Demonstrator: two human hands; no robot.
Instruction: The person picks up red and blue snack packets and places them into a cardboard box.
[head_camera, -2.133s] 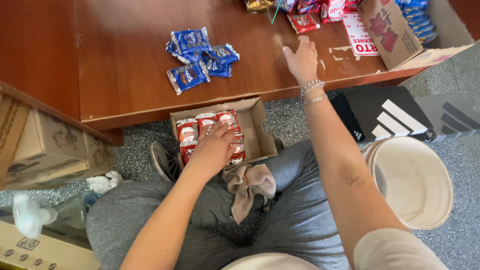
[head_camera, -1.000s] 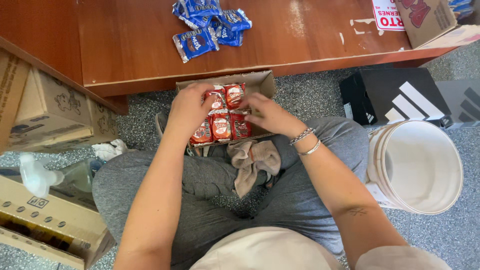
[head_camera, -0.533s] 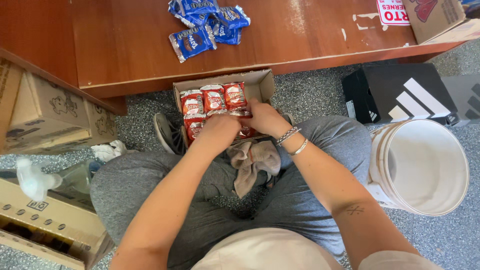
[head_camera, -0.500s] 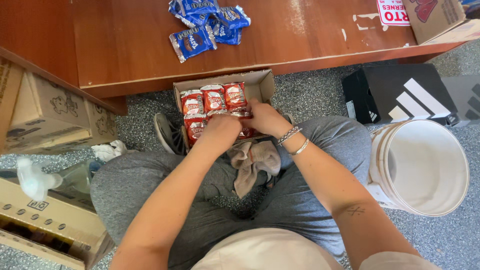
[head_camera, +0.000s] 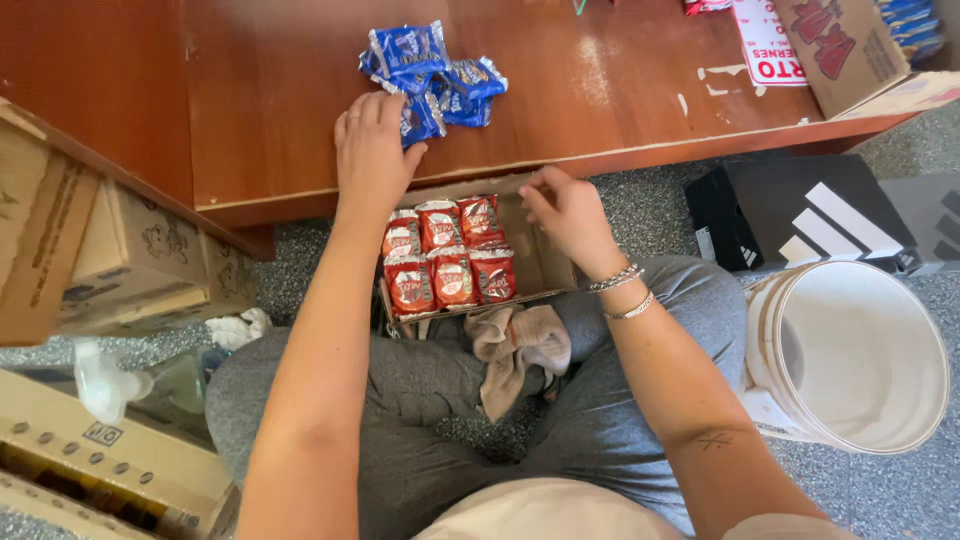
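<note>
White bucket (head_camera: 850, 350), empty, on the speckled floor (head_camera: 650, 205) beyond the tabletop's near edge. Black shoebox (head_camera: 800, 215) with white stripes just behind it. Crumpled beige cloth (head_camera: 515, 345) on grey trousers (head_camera: 640, 400). Brown cartons (head_camera: 110, 260) stacked below the tabletop's left corner; open carton (head_camera: 850, 50) at its right edge.

Red packets (head_camera: 448, 262), blue packets (head_camera: 432, 75), white bucket (head_camera: 850, 350), grey trousers (head_camera: 430, 400).
</note>
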